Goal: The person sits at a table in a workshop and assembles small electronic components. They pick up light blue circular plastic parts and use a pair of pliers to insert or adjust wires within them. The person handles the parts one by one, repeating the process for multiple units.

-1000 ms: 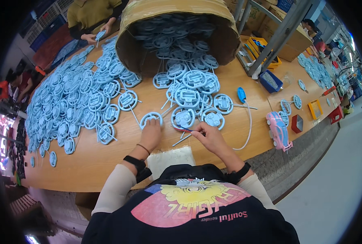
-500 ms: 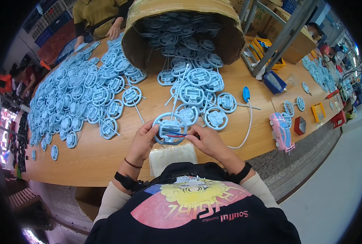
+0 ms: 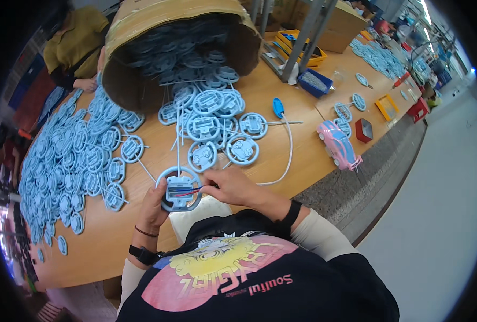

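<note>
Hands have come together close to the body since a second ago, when both were stretched out to the heap of parts. The left hand (image 3: pixel 155 206) now has its grip closed round the left rim of a pale blue round plastic steering-wheel toy part (image 3: pixel 179 189), holding it up just above the near edge of the wooden surface (image 3: pixel 281 155). Half a second ago the part was already lifted; it now sits slightly nearer the chest, its flat back turned up, with thin red and blue wires (image 3: pixel 187 190) running across its middle. The right hand (image 3: pixel 233 185) pinches at the right side of the part where those wires end, fingertips closed on them; how firmly cannot be told.

Farther off, loose blue wheel parts (image 3: pixel 217 129) spill from a tipped brown cardboard drum (image 3: pixel 168 32) at the far middle. A wide spread of the same parts (image 3: pixel 72 161) covers the left of the surface. To the right lie a white cable with a blue plug (image 3: pixel 278 107) and a pink toy car (image 3: pixel 339 145).
</note>
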### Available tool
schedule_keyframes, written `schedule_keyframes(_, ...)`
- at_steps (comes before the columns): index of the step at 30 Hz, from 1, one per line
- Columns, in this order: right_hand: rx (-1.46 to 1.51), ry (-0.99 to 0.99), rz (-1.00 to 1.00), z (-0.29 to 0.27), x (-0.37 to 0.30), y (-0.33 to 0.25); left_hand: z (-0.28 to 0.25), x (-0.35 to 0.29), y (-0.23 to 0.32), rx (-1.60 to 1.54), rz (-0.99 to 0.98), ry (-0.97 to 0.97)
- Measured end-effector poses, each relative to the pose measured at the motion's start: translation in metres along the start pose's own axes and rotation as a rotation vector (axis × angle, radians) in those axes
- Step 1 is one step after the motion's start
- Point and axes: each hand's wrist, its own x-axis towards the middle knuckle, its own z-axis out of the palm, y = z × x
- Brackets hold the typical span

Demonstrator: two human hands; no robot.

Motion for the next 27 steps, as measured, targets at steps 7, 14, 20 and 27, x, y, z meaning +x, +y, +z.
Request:
schedule_keyframes(7, -0.091, -0.055, 0.05, 0.005, -0.004, 0.011, -0.001, -0.004, -0.014, 0.074, -0.133, 0.07)
schedule_keyframes(14, -0.021, -0.076, 0.082, 0.008, 0.0, 0.01, -0.01, 0.002, -0.016, -0.058, -0.147, 0.022)
schedule_keyframes(20, -0.008, -0.057, 0.07, 0.013, 0.009, 0.012, -0.011, 0.004, -0.021, -0.154, -0.148, 0.034)
schedule_keyframes(27, -0.018, -0.031, 0.142, 0.014, 0.008, 0.026, -0.092, 0.019, -0.013, 0.124, 0.064, 0.203)
